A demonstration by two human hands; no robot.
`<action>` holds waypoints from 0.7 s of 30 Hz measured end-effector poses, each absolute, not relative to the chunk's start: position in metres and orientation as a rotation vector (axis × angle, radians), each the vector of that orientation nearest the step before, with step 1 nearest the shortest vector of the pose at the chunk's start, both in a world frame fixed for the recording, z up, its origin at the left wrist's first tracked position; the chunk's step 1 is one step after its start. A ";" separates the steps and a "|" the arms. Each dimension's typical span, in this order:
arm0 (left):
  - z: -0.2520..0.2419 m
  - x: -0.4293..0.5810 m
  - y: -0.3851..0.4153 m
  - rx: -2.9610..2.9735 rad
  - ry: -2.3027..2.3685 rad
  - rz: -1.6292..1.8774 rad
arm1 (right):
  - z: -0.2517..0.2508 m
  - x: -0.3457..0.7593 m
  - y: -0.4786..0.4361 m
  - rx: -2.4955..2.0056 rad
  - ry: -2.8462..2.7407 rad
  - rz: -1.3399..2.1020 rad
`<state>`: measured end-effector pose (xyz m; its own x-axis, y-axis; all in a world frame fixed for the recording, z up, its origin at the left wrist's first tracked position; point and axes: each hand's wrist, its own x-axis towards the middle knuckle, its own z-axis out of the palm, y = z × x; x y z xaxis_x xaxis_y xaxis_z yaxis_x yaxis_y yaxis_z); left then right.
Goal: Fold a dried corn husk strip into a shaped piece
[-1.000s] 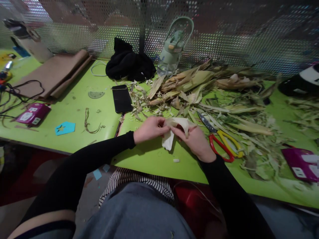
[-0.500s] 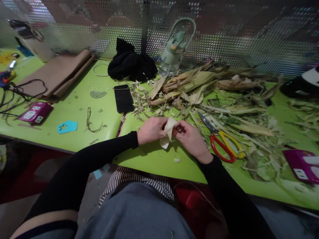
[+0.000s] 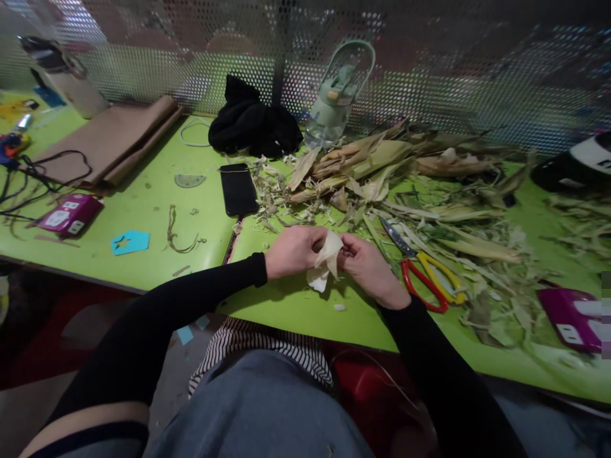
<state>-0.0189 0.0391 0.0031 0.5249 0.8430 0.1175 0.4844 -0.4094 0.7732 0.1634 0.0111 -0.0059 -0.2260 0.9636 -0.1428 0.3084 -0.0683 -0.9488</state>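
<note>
Pale, curled pieces of corn husk [image 3: 328,252] hang between my two hands, above the green table near its front edge. My left hand [image 3: 296,252] is closed on the husk from the left, its thumb and fingers pinched at the upper part. From the right, my right hand [image 3: 366,266] pinches at the husk's edge with fingers curled; its fingertips are partly hidden. Scissors [image 3: 424,270] with one red and one yellow handle lie partly spread, just right of my right hand. A small white piece [image 3: 339,307] rests on the table below the hands.
A heap of dried corn husks [image 3: 382,159] and shreds covers the right. Behind my hands lie a black phone [image 3: 238,189], black cloth [image 3: 255,121] and a green bottle [image 3: 331,105]. Leftward are a blue paper pentagon [image 3: 130,242], purple box [image 3: 71,215] and brown paper [image 3: 109,140].
The husk between my hands has shifted slightly and its lower flap hangs a little more spread. Both hands keep nearly the same place. The view has moved slightly.
</note>
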 end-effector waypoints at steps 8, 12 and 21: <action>0.008 -0.022 0.045 1.593 0.927 0.578 | -0.002 0.161 0.009 -1.292 -1.420 1.353; 0.009 -0.024 0.046 1.534 0.943 0.551 | -0.004 0.161 0.012 -1.322 -1.350 1.343; 0.005 -0.028 0.051 1.704 0.912 0.506 | -0.002 0.164 0.008 -1.355 -1.448 1.237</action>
